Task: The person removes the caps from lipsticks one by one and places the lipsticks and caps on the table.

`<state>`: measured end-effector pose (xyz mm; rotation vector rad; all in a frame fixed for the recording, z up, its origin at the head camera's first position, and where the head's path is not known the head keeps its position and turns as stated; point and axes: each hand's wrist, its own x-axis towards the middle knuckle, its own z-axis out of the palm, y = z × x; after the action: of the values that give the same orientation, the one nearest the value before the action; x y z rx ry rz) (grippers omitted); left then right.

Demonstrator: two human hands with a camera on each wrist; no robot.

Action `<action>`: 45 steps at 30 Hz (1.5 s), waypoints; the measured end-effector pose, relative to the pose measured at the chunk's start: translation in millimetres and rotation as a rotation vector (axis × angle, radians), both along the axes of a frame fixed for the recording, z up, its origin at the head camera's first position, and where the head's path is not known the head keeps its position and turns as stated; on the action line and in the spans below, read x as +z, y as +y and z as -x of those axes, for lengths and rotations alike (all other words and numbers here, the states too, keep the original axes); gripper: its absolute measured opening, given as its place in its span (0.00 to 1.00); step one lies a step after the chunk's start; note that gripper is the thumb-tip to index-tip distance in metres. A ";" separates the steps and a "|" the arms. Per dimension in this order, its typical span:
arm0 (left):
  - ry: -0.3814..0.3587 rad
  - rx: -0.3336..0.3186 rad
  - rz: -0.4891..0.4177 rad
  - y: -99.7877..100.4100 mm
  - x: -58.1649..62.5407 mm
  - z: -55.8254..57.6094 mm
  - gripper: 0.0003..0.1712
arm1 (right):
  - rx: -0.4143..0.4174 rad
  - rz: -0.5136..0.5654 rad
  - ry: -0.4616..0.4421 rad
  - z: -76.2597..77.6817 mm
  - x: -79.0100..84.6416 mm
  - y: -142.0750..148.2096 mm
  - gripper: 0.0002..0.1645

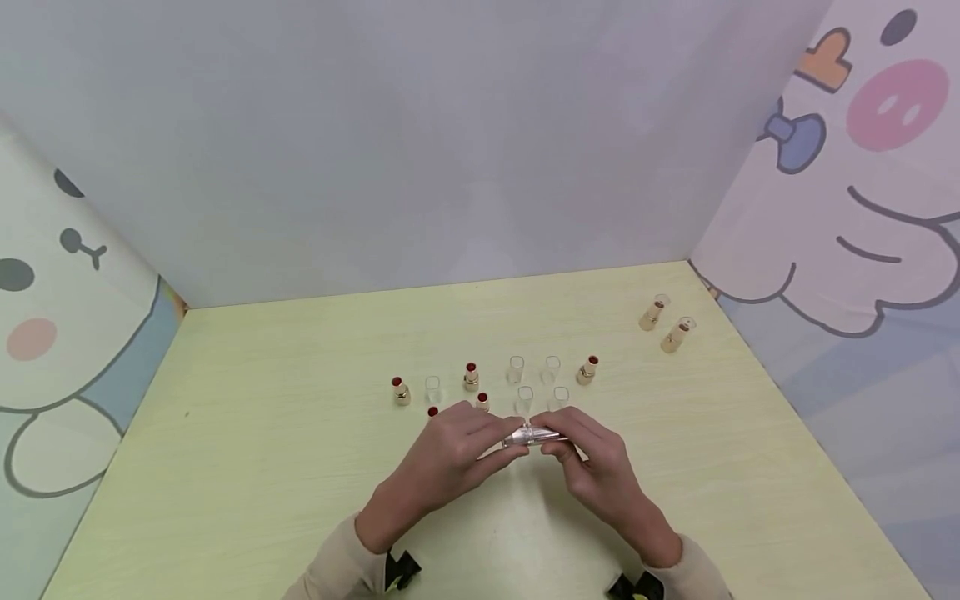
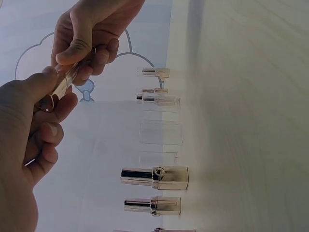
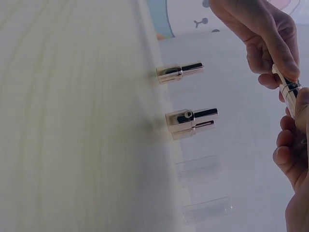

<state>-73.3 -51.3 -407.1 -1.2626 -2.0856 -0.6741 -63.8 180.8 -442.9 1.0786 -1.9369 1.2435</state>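
Note:
In the head view, both hands meet over the near middle of the table, holding one shiny lipstick tube (image 1: 528, 436) on its side. My left hand (image 1: 457, 446) pinches its left end between thumb and fingers. At the other end, my right hand (image 1: 596, 462) grips with thumb and fingers, covering much of that part. The left wrist view shows the tube (image 2: 62, 88) slanting between the two hands. Just beyond the hands stand uncapped lipsticks with dark red tips, among them one lipstick (image 1: 471, 377) and another (image 1: 482, 401), partly behind the left hand.
Several clear caps, such as one cap (image 1: 516, 369), stand amid the lipsticks. An uncapped lipstick (image 1: 401, 392) stands at the left of the group, another lipstick (image 1: 587, 371) at its right. Two capped lipsticks (image 1: 677, 335) stand far right on the table (image 1: 262, 433). Walls border the table.

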 end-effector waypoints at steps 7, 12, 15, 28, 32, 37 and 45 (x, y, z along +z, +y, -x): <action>-0.032 -0.035 -0.003 -0.4 -1.0 0.7 0.17 | 0.024 -0.015 -0.024 1.3 1.7 2.4 0.17; -0.025 -0.005 0.010 -0.4 -2.0 0.6 0.17 | -0.005 -0.003 -0.034 1.2 -0.5 0.5 0.16; 0.015 0.026 0.019 0.2 -2.5 0.5 0.17 | -0.034 0.015 -0.029 1.0 -2.4 -1.5 0.16; -0.068 -0.048 -0.019 -2.4 -5.3 3.3 0.17 | 0.016 -0.003 -0.051 2.5 -3.9 0.5 0.16; 0.002 -0.017 -0.020 -0.4 -6.3 3.5 0.15 | 0.007 0.014 -0.042 2.9 -5.2 -0.7 0.13; -0.115 -0.087 -0.096 -9.0 -1.1 6.7 0.12 | 0.004 0.036 -0.090 7.5 -5.3 15.0 0.11; -0.153 -0.082 -0.219 -26.5 14.4 11.1 0.11 | -0.123 0.172 -0.172 16.8 -1.5 51.5 0.18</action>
<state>-84.4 -77.8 -392.7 -1.2094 -2.0228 -1.0347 -80.5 232.3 -444.4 0.7766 -1.9471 1.4441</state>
